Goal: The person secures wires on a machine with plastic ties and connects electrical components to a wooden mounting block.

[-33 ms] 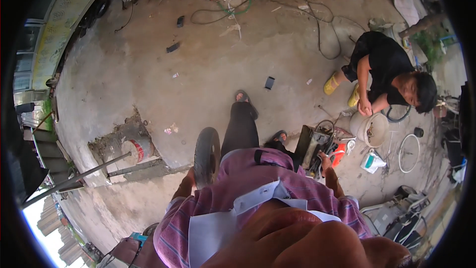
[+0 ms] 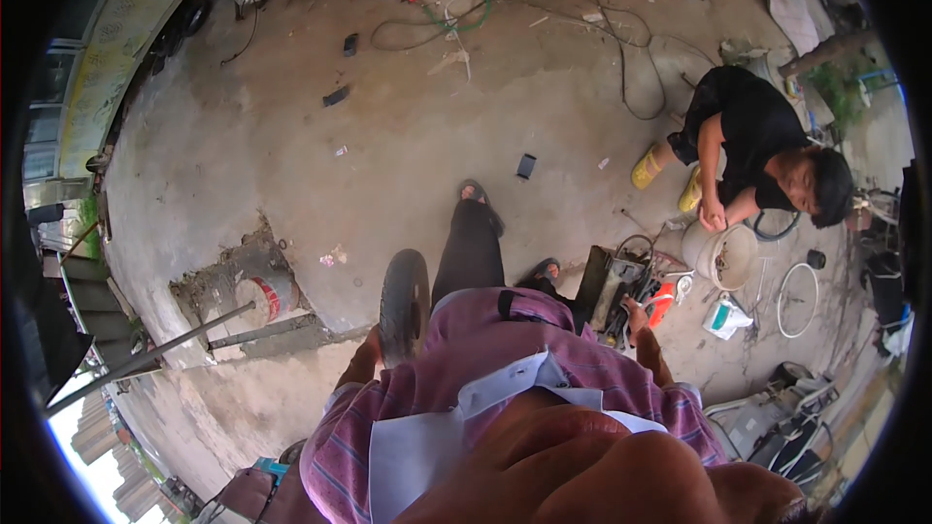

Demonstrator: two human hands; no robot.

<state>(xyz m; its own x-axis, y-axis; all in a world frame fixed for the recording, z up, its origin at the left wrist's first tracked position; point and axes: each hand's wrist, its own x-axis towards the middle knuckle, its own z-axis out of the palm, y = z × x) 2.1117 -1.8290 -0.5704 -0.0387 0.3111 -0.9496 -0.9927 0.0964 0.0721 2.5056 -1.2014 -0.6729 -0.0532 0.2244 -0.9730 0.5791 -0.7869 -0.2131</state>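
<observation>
On my left a black tyre (image 2: pixel 404 308) stands upright against my side, seen nearly edge-on. My left hand (image 2: pixel 371 347) is at its near outer side, fingers wrapped in against the rubber and partly hidden by it. Down on my right, my right hand (image 2: pixel 637 315) is beside an open metal toolbox (image 2: pixel 599 281) crowded with tools. Its fingers are curled inward among the tools; what they hold is too small to make out. A red-orange tool (image 2: pixel 662 303) lies just right of that hand.
A person in black (image 2: pixel 752 136) crouches at the right with hands together over a white bucket (image 2: pixel 723 257). A white bag (image 2: pixel 726 316) and hoop (image 2: pixel 798 299) lie nearby. Hoses (image 2: pixel 621 58) cross the far concrete. A red-and-white bucket (image 2: pixel 269 299) with a pole stands left.
</observation>
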